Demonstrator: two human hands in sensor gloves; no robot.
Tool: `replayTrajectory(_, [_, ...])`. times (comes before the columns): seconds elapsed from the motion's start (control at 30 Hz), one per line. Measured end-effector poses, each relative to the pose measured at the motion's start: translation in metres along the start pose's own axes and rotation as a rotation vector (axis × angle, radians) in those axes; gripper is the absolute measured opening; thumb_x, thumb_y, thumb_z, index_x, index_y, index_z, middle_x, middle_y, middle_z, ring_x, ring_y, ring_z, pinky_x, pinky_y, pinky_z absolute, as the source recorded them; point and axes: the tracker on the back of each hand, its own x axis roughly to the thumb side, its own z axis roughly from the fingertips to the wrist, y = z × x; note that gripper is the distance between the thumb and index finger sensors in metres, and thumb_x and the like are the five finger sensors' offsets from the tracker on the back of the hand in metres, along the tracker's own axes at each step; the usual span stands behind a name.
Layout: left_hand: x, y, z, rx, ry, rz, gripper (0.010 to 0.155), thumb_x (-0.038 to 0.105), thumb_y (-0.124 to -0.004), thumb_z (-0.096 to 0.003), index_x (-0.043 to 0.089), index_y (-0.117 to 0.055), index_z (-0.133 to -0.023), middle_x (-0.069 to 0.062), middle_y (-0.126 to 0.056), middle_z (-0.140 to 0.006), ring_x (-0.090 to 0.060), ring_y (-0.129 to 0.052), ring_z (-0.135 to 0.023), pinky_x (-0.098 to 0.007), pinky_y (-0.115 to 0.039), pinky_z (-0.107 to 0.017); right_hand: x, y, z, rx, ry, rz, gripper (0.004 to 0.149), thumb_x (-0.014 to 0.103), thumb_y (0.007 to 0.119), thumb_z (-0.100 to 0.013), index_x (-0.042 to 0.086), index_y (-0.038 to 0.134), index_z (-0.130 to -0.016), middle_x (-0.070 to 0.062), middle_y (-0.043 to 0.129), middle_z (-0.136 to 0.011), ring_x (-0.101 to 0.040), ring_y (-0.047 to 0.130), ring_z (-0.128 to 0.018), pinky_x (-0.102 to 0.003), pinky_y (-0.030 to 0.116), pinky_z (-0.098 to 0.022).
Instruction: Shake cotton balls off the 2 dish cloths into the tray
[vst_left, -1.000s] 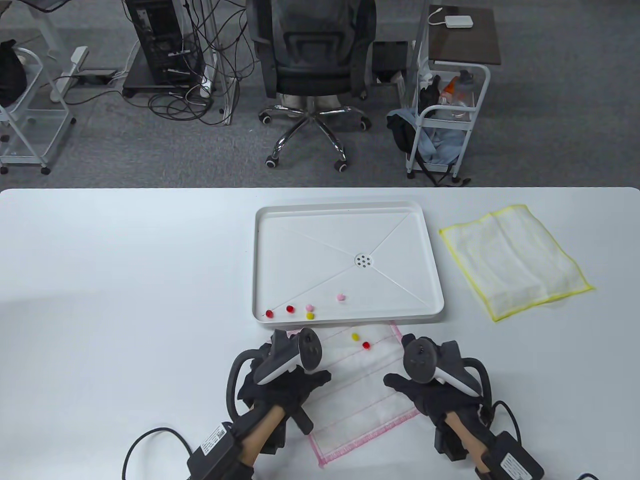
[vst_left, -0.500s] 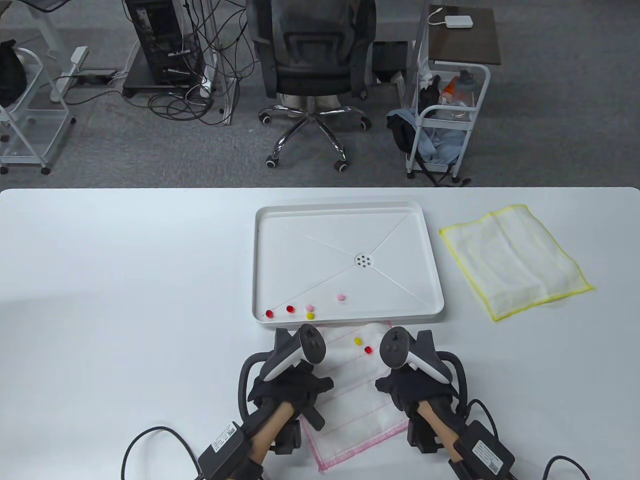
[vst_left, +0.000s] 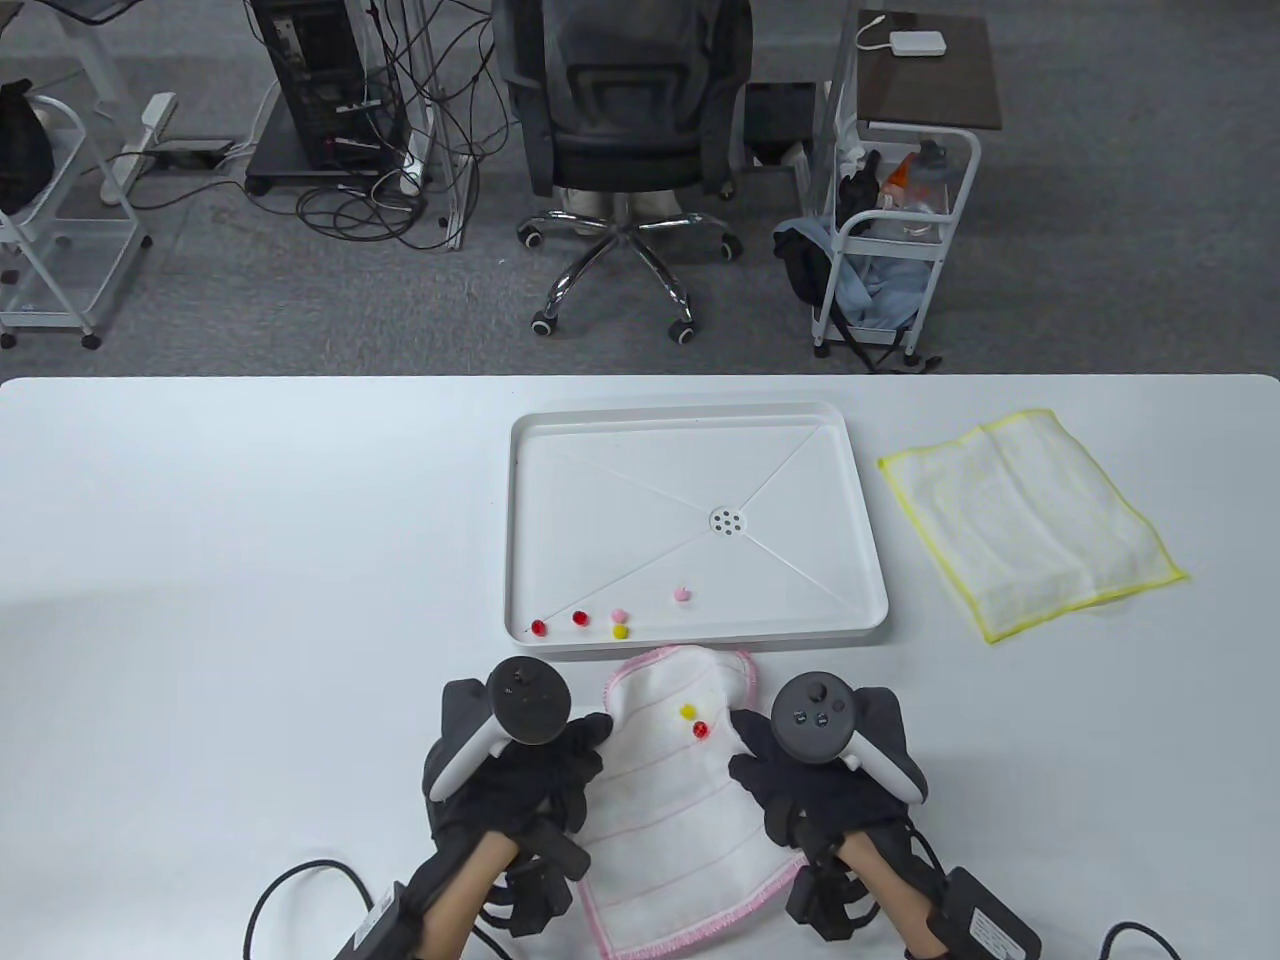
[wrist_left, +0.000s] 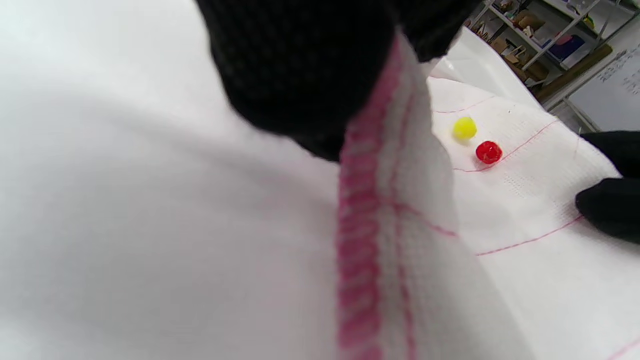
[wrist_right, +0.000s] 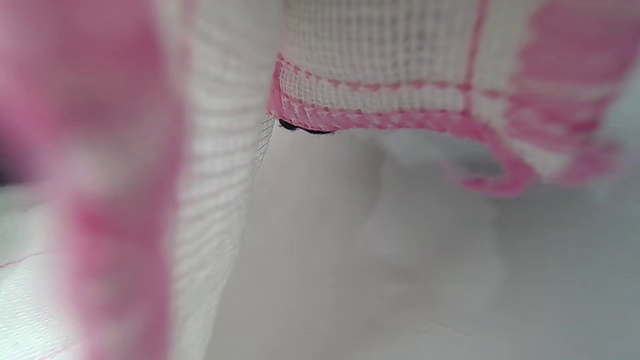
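Note:
A pink-edged white dish cloth (vst_left: 680, 800) is lifted off the table at its two side edges, sagging in the middle just in front of the white tray (vst_left: 860, 520). A yellow cotton ball (vst_left: 687, 712) and a red one (vst_left: 700, 730) lie in the sag, also seen as yellow ball (wrist_left: 464, 128) and red ball (wrist_left: 488, 152). My left hand (vst_left: 575, 745) pinches the cloth's left edge (wrist_left: 370, 190). My right hand (vst_left: 750, 750) grips the right edge; the cloth (wrist_right: 220, 165) fills its wrist view. Several red, pink and yellow balls (vst_left: 619, 622) lie in the tray's near left corner.
A yellow-edged dish cloth (vst_left: 1030, 520) lies flat on the table right of the tray, with no balls on it. Beyond the far table edge stand an office chair (vst_left: 625, 120) and a white trolley (vst_left: 890, 240).
Both hands have closed on the pink cloth's side edges, drawn them inward and lifted them. The cloth has bunched narrower, and the yellow and red balls have slid slightly toward me.

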Motion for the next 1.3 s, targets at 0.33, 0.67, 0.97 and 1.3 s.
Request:
replayTrajectory(0.33, [-0.001, 0.079, 0.015, 0.104, -0.043, 0.225, 0.046, 0.03, -0.073, -0.0547, 0.034, -0.065, -0.1, -0.01, -0.083, -0.085, -0.01, -0.105, -0.04, -0.008, -0.097, -0.023, 0.04, -0.053, -0.023, -0.052, -0.048, -0.09, 0.051, 0.023, 0.073, -0.056, 0.008, 0.055, -0.101, -0.019, 0.076, -0.081, -0.024, 0.094, -0.042, -0.027, 0.085, -0.022])
replayTrajectory(0.67, [0.056, 0.162, -0.071, 0.271, 0.194, 0.211, 0.047, 0.031, -0.071, -0.0553, 0.035, -0.062, -0.101, -0.009, -0.081, -0.087, -0.012, -0.104, -0.043, -0.01, -0.097, -0.025, 0.059, -0.137, -0.129, -0.149, 0.163, -0.162, 0.05, 0.019, 0.065, -0.058, 0.012, 0.046, -0.104, -0.019, 0.066, -0.086, -0.031, 0.084, -0.056, -0.036, 0.08, -0.036])
replayTrajectory(0.97, [0.081, 0.161, -0.106, 0.516, 0.103, 0.243, 0.047, 0.032, -0.069, -0.0562, 0.036, -0.058, -0.102, -0.007, -0.076, -0.091, -0.016, -0.104, -0.053, -0.014, -0.1, -0.034, 0.043, -0.144, -0.161, -0.335, 0.119, -0.381, 0.048, 0.021, 0.06, -0.06, 0.026, 0.032, -0.098, -0.008, 0.044, -0.103, -0.036, 0.062, -0.088, -0.051, 0.061, -0.069])
replayTrajectory(1.3, [0.059, 0.132, -0.119, 0.647, -0.082, 0.383, 0.044, 0.032, -0.068, -0.0567, 0.039, -0.057, -0.099, -0.005, -0.071, -0.095, -0.019, -0.1, -0.066, -0.018, -0.098, -0.045, 0.03, -0.138, -0.161, -0.303, 0.18, -0.181, 0.047, 0.028, 0.058, -0.059, 0.033, 0.029, -0.096, 0.001, 0.035, -0.109, -0.035, 0.047, -0.094, -0.048, 0.051, -0.073])
